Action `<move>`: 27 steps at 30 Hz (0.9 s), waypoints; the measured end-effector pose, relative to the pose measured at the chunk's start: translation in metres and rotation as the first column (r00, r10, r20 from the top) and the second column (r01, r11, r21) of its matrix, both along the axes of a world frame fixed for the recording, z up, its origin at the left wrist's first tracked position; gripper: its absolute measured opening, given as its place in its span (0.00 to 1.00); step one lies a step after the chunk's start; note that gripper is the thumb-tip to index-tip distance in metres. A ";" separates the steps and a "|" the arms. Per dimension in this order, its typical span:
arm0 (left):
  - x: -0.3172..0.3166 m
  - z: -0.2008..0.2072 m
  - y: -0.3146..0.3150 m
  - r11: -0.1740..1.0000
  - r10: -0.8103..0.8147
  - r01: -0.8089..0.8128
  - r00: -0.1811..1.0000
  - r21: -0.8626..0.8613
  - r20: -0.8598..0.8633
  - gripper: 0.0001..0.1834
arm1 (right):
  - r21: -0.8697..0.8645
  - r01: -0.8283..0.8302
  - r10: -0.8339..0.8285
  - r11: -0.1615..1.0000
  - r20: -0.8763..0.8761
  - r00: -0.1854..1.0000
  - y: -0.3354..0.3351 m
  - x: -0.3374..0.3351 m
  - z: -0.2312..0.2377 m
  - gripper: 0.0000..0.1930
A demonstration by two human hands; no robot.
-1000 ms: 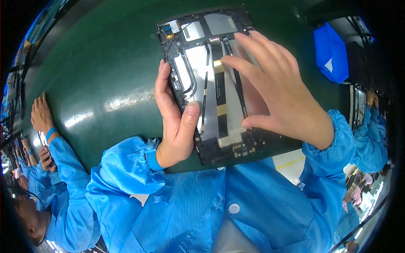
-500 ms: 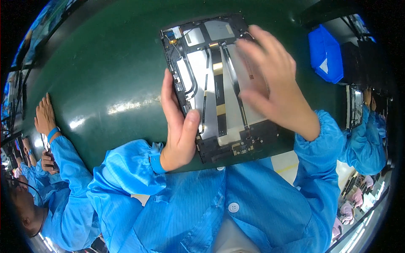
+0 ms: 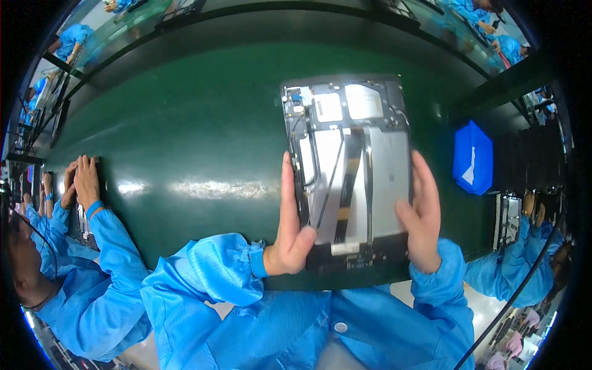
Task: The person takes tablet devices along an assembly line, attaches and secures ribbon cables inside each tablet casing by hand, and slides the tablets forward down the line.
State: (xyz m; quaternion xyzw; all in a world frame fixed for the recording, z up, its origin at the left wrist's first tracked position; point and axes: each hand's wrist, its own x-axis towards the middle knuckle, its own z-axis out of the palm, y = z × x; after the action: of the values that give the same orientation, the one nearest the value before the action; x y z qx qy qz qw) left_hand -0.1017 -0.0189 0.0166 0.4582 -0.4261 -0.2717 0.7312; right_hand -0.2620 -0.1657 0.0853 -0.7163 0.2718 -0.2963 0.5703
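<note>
An opened tablet (image 3: 388,179), its inside facing up, is between my two hands over the green table. It shows silver panels, black flex cables and a dark frame. My left hand (image 3: 288,231) is closed on its lower left edge, thumb over the front face. On the opposite side my right hand (image 3: 424,213) grips the right edge, its thumb also lying on the silver face. The tablet is slightly blurred; whether it touches the table I cannot tell.
The green table (image 3: 203,129) has a raised dark bar along its far side. A blue bin (image 3: 473,160) with a white scrap stands at the right, near a black stack (image 3: 527,157). Co-workers in blue sleeves (image 3: 123,246) sit at both sides, with other devices (image 3: 509,219) by them.
My right hand, which was blurred above the tablet's right side, now holds its right edge. The tablet has become more upright in view and sits lower and to the right.
</note>
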 end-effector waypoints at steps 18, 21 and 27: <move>0.045 -0.001 -0.033 0.860 0.193 -0.440 0.749 0.257 0.634 0.19 | -0.064 -0.069 0.069 0.996 -0.014 0.998 -0.137 0.168 -0.016 0.26; 0.037 0.009 -0.027 0.862 0.115 -0.438 0.659 0.255 0.743 0.14 | -0.189 -0.139 0.142 0.972 0.004 0.990 -0.104 0.097 -0.027 0.15; 0.020 0.023 -0.032 0.933 -0.032 -0.278 0.574 0.231 0.818 0.09 | -0.581 -0.091 -0.006 0.809 -0.164 0.987 -0.038 -0.007 -0.016 0.09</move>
State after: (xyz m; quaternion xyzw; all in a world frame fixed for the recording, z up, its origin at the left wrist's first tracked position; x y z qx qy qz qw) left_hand -0.0818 -0.0510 0.0401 0.6770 -0.6262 -0.0483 0.3838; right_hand -0.2690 -0.2033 0.0693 -0.8841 0.1953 -0.2952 0.3050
